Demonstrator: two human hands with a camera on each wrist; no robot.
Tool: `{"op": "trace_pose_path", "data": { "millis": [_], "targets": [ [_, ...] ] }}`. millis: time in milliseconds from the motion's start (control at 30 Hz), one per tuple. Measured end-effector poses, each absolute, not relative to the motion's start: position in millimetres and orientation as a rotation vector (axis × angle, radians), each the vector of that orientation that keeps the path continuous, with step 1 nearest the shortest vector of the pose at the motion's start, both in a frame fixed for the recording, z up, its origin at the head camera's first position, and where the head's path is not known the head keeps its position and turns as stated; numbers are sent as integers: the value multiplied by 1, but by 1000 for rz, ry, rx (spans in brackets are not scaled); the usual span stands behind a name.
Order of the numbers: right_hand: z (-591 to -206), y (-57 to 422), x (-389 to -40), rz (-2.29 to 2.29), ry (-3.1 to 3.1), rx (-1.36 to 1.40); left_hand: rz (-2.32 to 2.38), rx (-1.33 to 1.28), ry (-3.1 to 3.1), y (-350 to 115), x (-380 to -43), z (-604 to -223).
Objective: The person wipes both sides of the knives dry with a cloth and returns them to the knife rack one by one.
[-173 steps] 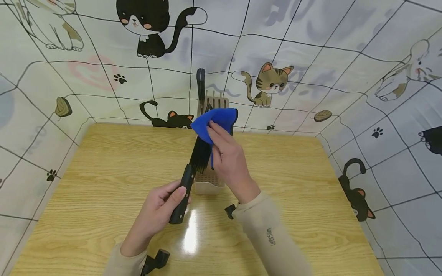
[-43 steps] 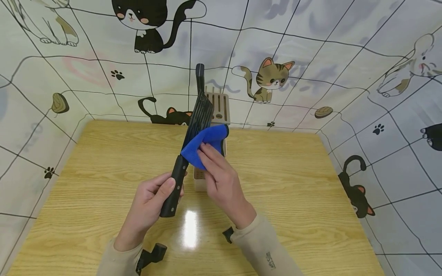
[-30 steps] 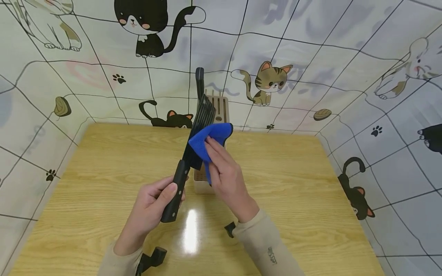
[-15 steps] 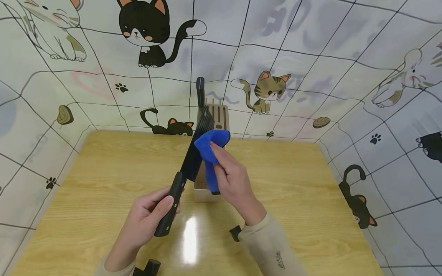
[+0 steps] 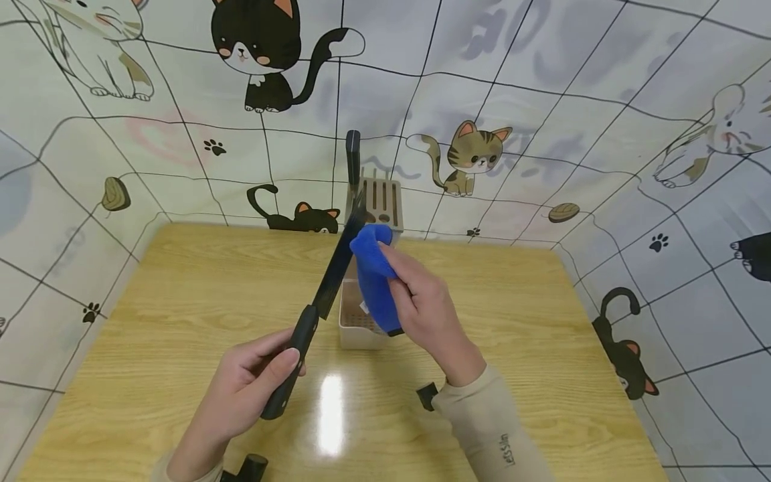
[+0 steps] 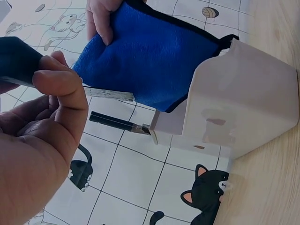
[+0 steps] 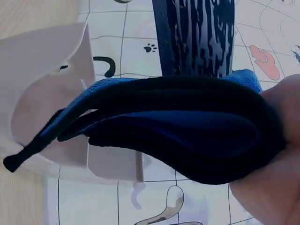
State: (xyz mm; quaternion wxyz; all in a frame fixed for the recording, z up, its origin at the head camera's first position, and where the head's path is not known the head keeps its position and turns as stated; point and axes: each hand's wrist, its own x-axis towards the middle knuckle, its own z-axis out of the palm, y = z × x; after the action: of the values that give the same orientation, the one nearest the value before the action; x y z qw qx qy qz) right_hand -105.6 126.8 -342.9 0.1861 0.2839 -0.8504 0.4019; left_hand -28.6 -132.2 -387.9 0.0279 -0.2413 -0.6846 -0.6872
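Note:
My left hand (image 5: 243,385) grips the black riveted handle of a broad-bladed kitchen knife (image 5: 337,274), its blade pointing up and away over the table. In my right hand (image 5: 430,308) is a folded blue cloth (image 5: 376,288) with black edging, pinched between thumb and fingers. The cloth lies against the right side of the blade, near its upper half. In the right wrist view the blade (image 7: 197,37) looks dark and streaked, its lower end hidden behind the cloth. The left wrist view shows the cloth (image 6: 145,51) hanging beside the light holder's wall.
Behind the knife stands a beige slotted knife holder (image 5: 394,201) with an open perforated tray at its front. Another black-handled knife (image 5: 353,157) stands upright in it. The wooden table (image 5: 512,321) meets a cat-print sheet (image 5: 542,120) at the back and sides.
The cloth has moved from near the handle up toward the blade's far half. My left hand has shifted down and left, and the blade has turned, showing narrower. My right hand has moved right.

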Motion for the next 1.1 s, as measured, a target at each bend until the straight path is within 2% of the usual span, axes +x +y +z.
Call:
{"op": "trace_pose_path", "data": {
  "millis": [1100],
  "targets": [
    [-329,163,-112,1056,-2458,704,-1794,-580,-2386,-158,-26,-389]
  ]
}}
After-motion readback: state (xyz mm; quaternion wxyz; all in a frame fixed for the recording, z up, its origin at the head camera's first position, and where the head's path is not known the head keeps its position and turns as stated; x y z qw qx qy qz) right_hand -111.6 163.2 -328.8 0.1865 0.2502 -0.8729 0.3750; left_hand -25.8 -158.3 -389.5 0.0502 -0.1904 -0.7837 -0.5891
